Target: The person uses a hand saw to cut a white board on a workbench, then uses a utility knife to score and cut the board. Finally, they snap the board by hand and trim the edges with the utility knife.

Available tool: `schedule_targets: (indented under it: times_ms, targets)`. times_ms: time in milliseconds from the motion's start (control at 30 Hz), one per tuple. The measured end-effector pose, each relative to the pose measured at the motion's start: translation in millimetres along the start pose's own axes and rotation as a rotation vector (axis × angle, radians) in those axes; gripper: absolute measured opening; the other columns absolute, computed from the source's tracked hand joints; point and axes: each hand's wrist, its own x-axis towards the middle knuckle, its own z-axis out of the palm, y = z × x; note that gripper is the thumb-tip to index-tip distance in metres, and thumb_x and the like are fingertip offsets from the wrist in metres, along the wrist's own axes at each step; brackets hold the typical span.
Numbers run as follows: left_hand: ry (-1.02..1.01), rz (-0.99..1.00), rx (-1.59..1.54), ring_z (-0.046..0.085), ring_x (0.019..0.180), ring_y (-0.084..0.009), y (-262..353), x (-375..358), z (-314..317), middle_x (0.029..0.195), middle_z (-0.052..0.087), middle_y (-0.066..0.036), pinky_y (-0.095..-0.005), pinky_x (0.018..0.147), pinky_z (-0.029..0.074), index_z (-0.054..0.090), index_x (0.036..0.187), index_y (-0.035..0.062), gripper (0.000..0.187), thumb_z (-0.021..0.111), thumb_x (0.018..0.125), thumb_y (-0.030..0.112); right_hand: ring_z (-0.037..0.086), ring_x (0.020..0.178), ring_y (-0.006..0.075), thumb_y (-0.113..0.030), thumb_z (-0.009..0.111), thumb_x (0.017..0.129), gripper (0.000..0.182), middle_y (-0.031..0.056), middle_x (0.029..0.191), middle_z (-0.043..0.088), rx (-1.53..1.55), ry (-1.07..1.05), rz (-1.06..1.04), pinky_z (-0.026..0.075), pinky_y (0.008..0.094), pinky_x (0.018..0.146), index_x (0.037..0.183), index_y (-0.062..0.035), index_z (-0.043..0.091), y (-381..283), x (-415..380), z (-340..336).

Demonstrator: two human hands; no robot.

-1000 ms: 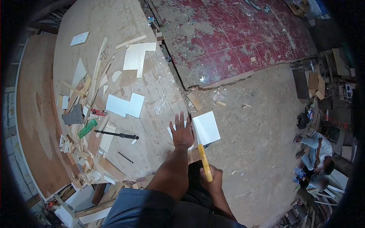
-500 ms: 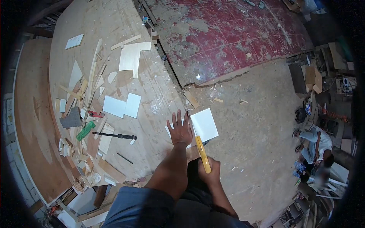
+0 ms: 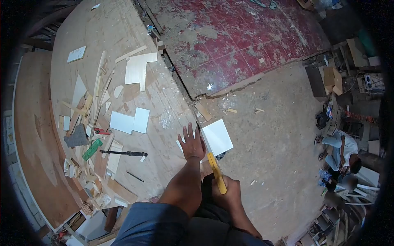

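My left hand (image 3: 191, 144) lies flat, fingers spread, on a white board (image 3: 217, 136) that overhangs the edge of the plywood worktable (image 3: 123, 33). My right hand (image 3: 227, 195) grips the yellow handle of a handsaw (image 3: 216, 172), whose blade runs up along the board just right of my left hand. The blade's far end is hard to make out against the board.
On the worktable lie two white panels (image 3: 128, 121), an L-shaped pale board (image 3: 137, 67), a black-handled tool (image 3: 123, 153), a green piece (image 3: 93, 149) and several wood offcuts at the left. Beyond the table is a concrete and worn red floor (image 3: 246, 37). A person (image 3: 340, 153) crouches at right amid clutter.
The saw and my right hand have drawn back toward me, down the frame. My left hand stays flat on the white board. The view has shifted slightly.
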Motion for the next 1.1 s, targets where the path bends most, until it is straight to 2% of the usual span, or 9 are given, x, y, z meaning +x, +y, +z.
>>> schedule_targets:
  times_ms: [167,233,433,500,567,600,767,967,1100]
  targets:
    - [0.021,0.001,-0.086,0.01,0.154,-0.0337,1,-3,-7,0.168,0.014,-0.011,-0.0615,0.12,0.005,0.038,0.153,0.0169,0.059,0.046,0.097,0.032,0.055,0.053,0.0126,-0.012,0.069,0.087,0.025,0.0115,0.056,0.054,0.093,-0.008,0.005,0.044,0.0337,0.052,0.07,0.0008,0.057,7,-1,-3]
    - [0.008,-0.009,-0.093,0.01,0.154,-0.0335,0,-5,-9,0.168,0.014,-0.011,-0.0615,0.12,0.005,0.038,0.153,0.0174,0.059,0.046,0.097,0.032,0.069,0.06,0.0307,-0.015,0.067,0.088,0.021,0.022,0.065,0.062,0.055,-0.055,0.107,0.05,0.0387,0.058,0.078,0.0029,0.063,-7,-4,-13]
    - [0.027,0.001,-0.15,0.011,0.154,-0.0345,-1,-5,-6,0.167,0.015,-0.012,-0.0619,0.12,0.006,0.037,0.154,0.0172,0.06,0.047,0.097,0.031,0.067,0.058,0.0274,-0.015,0.067,0.089,0.021,0.0223,0.065,0.062,0.046,-0.026,0.119,0.05,0.0381,0.057,0.079,0.0024,0.063,-1,8,5]
    - [0.041,0.009,-0.17,0.013,0.154,-0.0356,-2,-3,-9,0.167,0.017,-0.013,-0.0624,0.119,0.007,0.038,0.152,0.0154,0.059,0.048,0.096,0.029,0.067,0.058,0.0311,-0.015,0.068,0.089,0.021,0.0231,0.066,0.062,0.061,-0.042,0.111,0.05,0.0389,0.057,0.078,0.0022,0.063,-12,1,-1]
    - [-0.02,-0.001,-0.094,0.009,0.155,-0.0332,-2,-3,-11,0.168,0.014,-0.01,-0.0615,0.12,0.006,0.033,0.156,0.0197,0.062,0.047,0.097,0.034,0.051,0.056,0.0109,-0.012,0.068,0.09,0.025,0.0121,0.058,0.056,-0.024,-0.06,0.103,0.043,0.0332,0.053,0.072,0.0024,0.057,-35,-8,-12]
    - [-0.026,-0.002,-0.096,0.009,0.155,-0.0332,-2,-4,-10,0.168,0.014,-0.01,-0.0615,0.12,0.006,0.033,0.156,0.0197,0.062,0.047,0.097,0.034,0.051,0.057,0.012,-0.012,0.067,0.091,0.024,0.015,0.06,0.056,-0.027,-0.068,0.122,0.043,0.0335,0.054,0.074,0.0028,0.057,-35,-9,-11]
    - [0.049,0.005,-0.098,0.01,0.155,-0.0333,-3,-2,6,0.168,0.015,-0.01,-0.0613,0.12,0.006,0.035,0.155,0.0197,0.062,0.047,0.096,0.034,0.05,0.059,0.011,-0.011,0.067,0.091,0.024,0.0142,0.06,0.055,0.033,0.026,0.017,0.044,0.0339,0.054,0.075,0.0029,0.057,-9,3,12]
    - [-0.005,-0.003,-0.079,0.01,0.155,-0.0326,-1,-1,-10,0.168,0.015,-0.009,-0.061,0.12,0.006,0.036,0.155,0.0206,0.061,0.046,0.097,0.033,0.048,0.058,0.0107,-0.012,0.067,0.092,0.024,0.0124,0.058,0.052,0.058,-0.036,0.127,0.045,0.0344,0.054,0.075,0.0029,0.057,-26,-1,-1]
    - [0.074,0.03,0.084,0.009,0.155,-0.0329,-7,2,29,0.169,0.012,-0.009,-0.0615,0.12,0.005,0.035,0.156,0.0205,0.061,0.046,0.097,0.033,0.055,0.056,0.0122,-0.016,0.068,0.091,0.025,0.0116,0.058,0.056,-0.011,0.001,-0.027,0.046,0.0349,0.054,0.078,0.0037,0.061,4,8,24]
